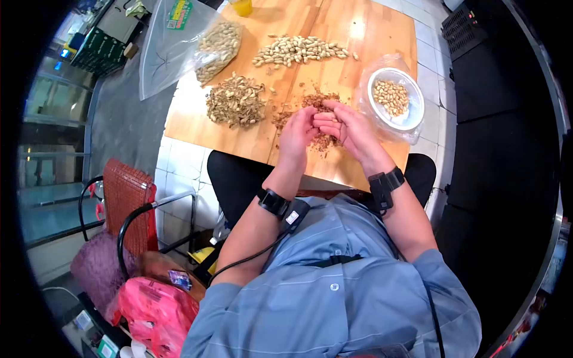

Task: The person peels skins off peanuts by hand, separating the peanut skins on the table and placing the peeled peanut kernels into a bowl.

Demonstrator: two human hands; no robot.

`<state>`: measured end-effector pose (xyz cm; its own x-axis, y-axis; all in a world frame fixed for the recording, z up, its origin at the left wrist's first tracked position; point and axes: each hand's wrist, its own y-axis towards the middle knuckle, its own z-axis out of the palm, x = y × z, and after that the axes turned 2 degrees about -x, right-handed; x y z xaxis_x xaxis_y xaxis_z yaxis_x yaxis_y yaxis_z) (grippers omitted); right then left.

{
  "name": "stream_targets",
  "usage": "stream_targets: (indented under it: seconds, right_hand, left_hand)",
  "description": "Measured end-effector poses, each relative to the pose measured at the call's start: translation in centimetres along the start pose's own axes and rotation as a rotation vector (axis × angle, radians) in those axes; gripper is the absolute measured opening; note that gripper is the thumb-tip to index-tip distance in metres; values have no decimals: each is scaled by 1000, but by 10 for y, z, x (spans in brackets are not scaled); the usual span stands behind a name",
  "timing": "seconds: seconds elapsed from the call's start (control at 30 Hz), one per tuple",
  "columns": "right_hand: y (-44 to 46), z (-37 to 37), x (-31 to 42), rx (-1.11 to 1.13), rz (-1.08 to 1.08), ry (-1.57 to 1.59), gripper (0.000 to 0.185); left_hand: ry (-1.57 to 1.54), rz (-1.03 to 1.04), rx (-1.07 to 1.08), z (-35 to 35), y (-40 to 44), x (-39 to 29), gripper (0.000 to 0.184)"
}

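My left hand (295,132) and my right hand (353,126) come together above reddish-brown peanut skins (325,143) near the table's front edge. The right palm is turned up with fingers curled, and a small pale bit that looks like a peanut kernel lies in it. Fingers of my left hand are bent in toward the right; what they hold, if anything, is hidden. To the left is a heap of empty peanut shells (236,102). Unshelled peanuts (298,51) are spread farther back. At the right, a white bowl (419,113) lined with clear plastic holds shelled kernels (391,98).
A clear plastic bag (218,51) of unshelled peanuts lies at the wooden table's (197,122) back left, near a cup of yellow liquid (242,7). A chair (128,206) with a pink bag (155,313) stands at left. Dark cabinets (495,161) line the right.
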<state>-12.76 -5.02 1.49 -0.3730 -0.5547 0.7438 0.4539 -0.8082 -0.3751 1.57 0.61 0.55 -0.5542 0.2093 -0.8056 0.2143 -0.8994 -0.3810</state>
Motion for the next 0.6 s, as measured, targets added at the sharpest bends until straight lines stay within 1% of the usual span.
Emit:
stream_targets:
  seconds: [0.03, 0.07, 0.17, 0.2, 0.3, 0.4, 0.6]
  right_hand:
    - [-2, 2, 3, 5, 5, 37, 44]
    - [-2, 2, 4, 9, 10, 72, 48]
    - [-3, -3, 4, 43, 18, 150, 58]
    - [-2, -6, 2, 71, 14, 153, 60]
    - [-2, -11, -1, 144, 9, 134, 63]
    - [-5, -9, -3, 153, -1, 103, 65]
    - [-12, -2, -7, 92, -32, 39, 65]
  left_hand:
    - [120, 58, -61, 1, -1, -4, 46]
    - [133, 106, -73, -9, 9, 5, 29]
    - [796, 587, -28, -4, -2, -6, 14]
    - [736, 584, 13, 3, -2, -6, 9]
    - [995, 778, 60, 18, -10, -12, 15]
    - [1048, 852, 23, 19, -4, -5, 16]
    - [1156, 866, 23, 23, -9, -9, 12]
